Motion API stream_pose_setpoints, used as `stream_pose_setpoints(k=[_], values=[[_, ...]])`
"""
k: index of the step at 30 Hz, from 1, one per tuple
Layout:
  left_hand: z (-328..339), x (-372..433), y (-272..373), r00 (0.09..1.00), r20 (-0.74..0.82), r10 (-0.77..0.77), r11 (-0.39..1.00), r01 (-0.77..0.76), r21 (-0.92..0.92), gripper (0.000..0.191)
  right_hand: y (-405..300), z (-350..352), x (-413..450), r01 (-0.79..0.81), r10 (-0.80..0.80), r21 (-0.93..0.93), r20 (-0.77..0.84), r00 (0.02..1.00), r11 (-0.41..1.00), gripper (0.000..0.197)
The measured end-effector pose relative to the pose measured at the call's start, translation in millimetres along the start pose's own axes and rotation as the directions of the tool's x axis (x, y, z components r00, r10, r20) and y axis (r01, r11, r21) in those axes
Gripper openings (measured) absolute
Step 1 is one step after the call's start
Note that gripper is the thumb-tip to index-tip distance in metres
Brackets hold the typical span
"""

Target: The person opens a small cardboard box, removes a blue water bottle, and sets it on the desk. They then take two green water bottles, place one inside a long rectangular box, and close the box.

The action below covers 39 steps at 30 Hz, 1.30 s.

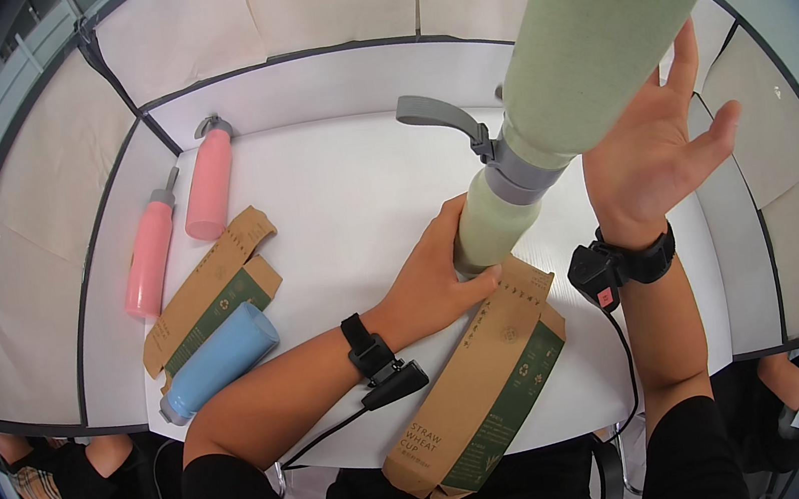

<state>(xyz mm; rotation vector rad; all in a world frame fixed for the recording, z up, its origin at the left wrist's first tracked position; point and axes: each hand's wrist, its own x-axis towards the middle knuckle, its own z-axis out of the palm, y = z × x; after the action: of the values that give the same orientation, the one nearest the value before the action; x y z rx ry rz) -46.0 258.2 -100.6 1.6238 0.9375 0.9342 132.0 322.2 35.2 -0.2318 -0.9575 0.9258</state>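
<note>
My left hand (pixel 440 270) grips the lower end of a pale green bottle (pixel 598 34). A grey collar (pixel 525 168) with a grey strap circles it, and a narrower green section lies below. Whether that section is a separate piece, I cannot tell. The bottle's upper end runs out of the picture, close to the camera. My right hand (pixel 641 157) is behind the bottle, thumb and a finger spread; its other fingers are hidden, and contact is unclear. Below my left hand a brown and green cardboard box (pixel 481 382) lies slanted, its flap end near my thumb.
Two pink bottles (pixel 209 184) with grey caps lie at the left. Beside them are a second cardboard box (pixel 209 297) and a blue bottle (pixel 221 360). Pale partitions (pixel 347 78) enclose the white table (pixel 352 180). Cables hang from both wrist straps. People sit beyond both sides.
</note>
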Motion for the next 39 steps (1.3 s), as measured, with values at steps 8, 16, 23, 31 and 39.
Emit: stream_pose_setpoints(k=[8,16,23,31,39], values=[[1.3,1.1,-1.2,0.998,-0.002,0.058,0.998,-0.058,-0.007,0.078,0.1,-31.8,7.7,-0.04,-0.021,0.247,0.24,0.971,0.968,0.099],[0.6,-0.1,-0.4,1.0,0.004,0.029,0.999,-0.029,-0.02,0.078,-0.9,-16.0,2.3,0.036,-0.017,-0.107,0.175,0.984,0.994,0.1],[1.1,0.8,1.3,1.0,-0.002,0.021,1.0,-0.021,0.014,0.075,1.0,-18.1,5.9,0.072,-0.047,-0.133,0.177,0.983,0.988,0.102],[-0.1,-0.1,1.5,1.0,0.002,0.008,1.0,-0.008,0.004,0.076,-4.0,-11.8,5.8,0.145,-0.115,-0.205,0.15,0.982,0.968,0.087],[0.9,0.6,-0.2,1.0,0.006,-0.003,1.0,0.003,-0.007,0.076,-3.2,-22.4,11.9,0.119,-0.092,-0.182,0.15,0.984,0.976,0.081]])
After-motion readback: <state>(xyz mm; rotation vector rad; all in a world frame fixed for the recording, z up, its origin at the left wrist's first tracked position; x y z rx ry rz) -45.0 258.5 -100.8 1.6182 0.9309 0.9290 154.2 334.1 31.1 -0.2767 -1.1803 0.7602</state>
